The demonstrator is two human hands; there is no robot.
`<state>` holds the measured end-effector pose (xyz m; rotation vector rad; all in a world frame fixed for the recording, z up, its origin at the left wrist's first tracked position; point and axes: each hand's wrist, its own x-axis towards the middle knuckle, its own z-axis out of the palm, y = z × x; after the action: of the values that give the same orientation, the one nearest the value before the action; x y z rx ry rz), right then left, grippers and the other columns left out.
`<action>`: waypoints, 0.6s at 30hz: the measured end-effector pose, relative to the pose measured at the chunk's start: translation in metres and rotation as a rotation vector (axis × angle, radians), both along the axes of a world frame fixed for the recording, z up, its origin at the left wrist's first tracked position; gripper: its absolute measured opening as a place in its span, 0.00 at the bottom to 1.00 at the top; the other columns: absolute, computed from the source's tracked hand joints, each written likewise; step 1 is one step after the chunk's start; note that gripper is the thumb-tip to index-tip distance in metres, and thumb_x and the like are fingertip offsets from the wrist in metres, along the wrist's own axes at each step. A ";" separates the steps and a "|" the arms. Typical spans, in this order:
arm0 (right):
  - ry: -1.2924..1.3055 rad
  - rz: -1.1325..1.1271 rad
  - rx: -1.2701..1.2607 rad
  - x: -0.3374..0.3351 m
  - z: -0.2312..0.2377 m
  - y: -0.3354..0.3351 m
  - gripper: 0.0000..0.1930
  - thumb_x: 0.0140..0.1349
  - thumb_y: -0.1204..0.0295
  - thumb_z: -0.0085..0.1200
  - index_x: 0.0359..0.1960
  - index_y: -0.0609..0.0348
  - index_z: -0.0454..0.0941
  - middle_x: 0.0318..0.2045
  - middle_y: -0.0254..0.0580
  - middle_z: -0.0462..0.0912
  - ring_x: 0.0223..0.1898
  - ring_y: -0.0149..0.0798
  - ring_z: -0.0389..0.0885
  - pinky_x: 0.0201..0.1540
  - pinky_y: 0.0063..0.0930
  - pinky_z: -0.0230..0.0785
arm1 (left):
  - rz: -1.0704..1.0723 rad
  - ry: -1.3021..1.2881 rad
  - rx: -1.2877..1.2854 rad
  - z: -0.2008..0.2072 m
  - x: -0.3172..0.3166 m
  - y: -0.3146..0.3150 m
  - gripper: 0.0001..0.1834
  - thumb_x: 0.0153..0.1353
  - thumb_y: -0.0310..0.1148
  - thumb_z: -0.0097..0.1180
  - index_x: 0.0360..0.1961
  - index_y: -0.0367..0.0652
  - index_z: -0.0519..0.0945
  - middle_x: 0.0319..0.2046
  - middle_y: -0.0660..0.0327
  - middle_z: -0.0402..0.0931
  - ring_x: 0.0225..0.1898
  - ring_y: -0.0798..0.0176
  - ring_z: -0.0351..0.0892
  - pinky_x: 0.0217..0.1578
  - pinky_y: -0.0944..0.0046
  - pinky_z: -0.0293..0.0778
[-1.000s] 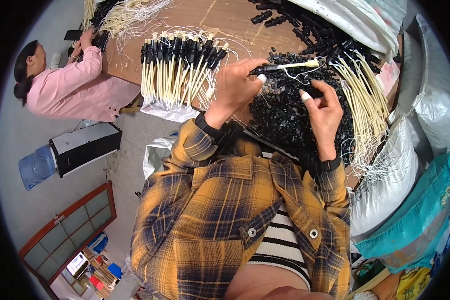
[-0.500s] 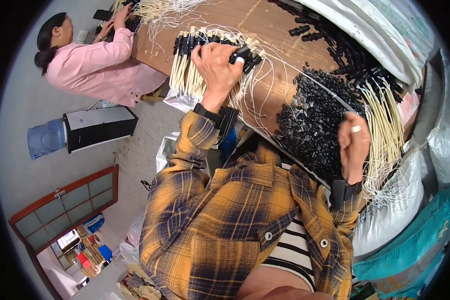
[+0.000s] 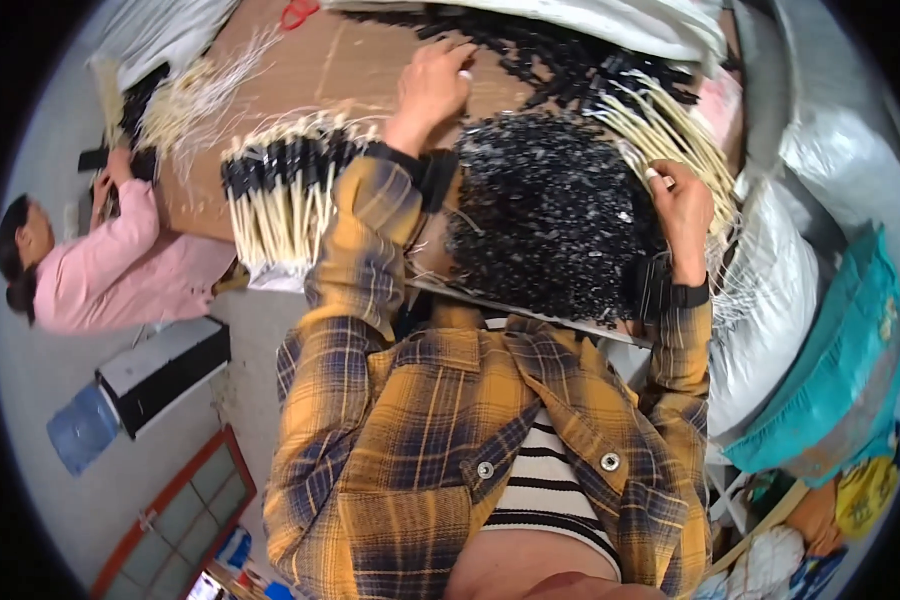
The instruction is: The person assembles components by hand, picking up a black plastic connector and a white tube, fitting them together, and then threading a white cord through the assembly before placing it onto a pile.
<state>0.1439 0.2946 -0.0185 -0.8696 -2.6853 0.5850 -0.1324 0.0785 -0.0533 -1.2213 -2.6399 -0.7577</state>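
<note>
My left hand (image 3: pixel 435 85) reaches over the far middle of the table, fingers stretched toward a heap of black tubular fittings (image 3: pixel 545 65); I see nothing held in it. At the right, my right hand (image 3: pixel 682 205) is closed in a pinch beside a bundle of cream-coloured tubes with white wires (image 3: pixel 675 125). What lies between its fingertips, if anything, is too small to make out. A wide pile of small black plastic pieces (image 3: pixel 550 220) spreads between my arms. Left of my left forearm, a row of cream tubes with black fittings (image 3: pixel 280 185) lies side by side.
Another person in a pink shirt (image 3: pixel 100 255) works at the table's left end by loose white wires (image 3: pixel 195 110). Red scissors (image 3: pixel 300 12) lie at the far edge. White sacks (image 3: pixel 770 320) and a teal sack (image 3: pixel 820 370) crowd the right. A water dispenser (image 3: pixel 165 375) is at left.
My left hand has left the row of tubes, letting go of a black fitting, and moved far and right. My right hand has moved up to the tube bundle. The view has turned.
</note>
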 end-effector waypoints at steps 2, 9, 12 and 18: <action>-0.079 -0.093 0.197 0.011 0.005 0.015 0.09 0.54 0.66 0.60 0.36 0.52 0.82 0.29 0.44 0.83 0.31 0.50 0.81 0.34 0.39 0.71 | 0.067 -0.044 -0.193 -0.012 -0.013 0.011 0.16 0.56 0.34 0.55 0.47 0.49 0.81 0.50 0.51 0.76 0.52 0.46 0.73 0.51 0.50 0.70; -0.031 0.111 0.091 0.025 -0.013 0.025 0.05 0.50 0.71 0.57 0.28 0.57 0.77 0.22 0.48 0.79 0.27 0.51 0.79 0.30 0.42 0.68 | 0.125 -0.378 -0.187 -0.003 0.019 0.001 0.11 0.48 0.34 0.64 0.34 0.47 0.80 0.37 0.53 0.79 0.38 0.46 0.78 0.40 0.55 0.73; 0.145 0.192 0.019 0.011 -0.005 0.009 0.03 0.55 0.74 0.54 0.30 0.57 0.76 0.19 0.46 0.77 0.22 0.48 0.78 0.26 0.38 0.67 | 0.136 -0.409 0.103 0.008 0.051 -0.005 0.10 0.48 0.27 0.60 0.34 0.43 0.78 0.31 0.54 0.81 0.35 0.53 0.81 0.38 0.58 0.75; 0.247 0.253 -0.169 0.006 0.024 -0.041 0.11 0.62 0.72 0.56 0.46 0.58 0.80 0.16 0.33 0.73 0.18 0.25 0.67 0.22 0.21 0.60 | -0.031 -0.735 0.295 0.013 0.078 -0.031 0.19 0.51 0.20 0.54 0.47 0.42 0.78 0.37 0.65 0.81 0.37 0.73 0.77 0.40 0.72 0.72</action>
<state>0.1497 0.2532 0.0058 -0.4594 -2.5606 0.9214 -0.0545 0.0478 -0.0399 -1.0373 -2.8516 -1.8185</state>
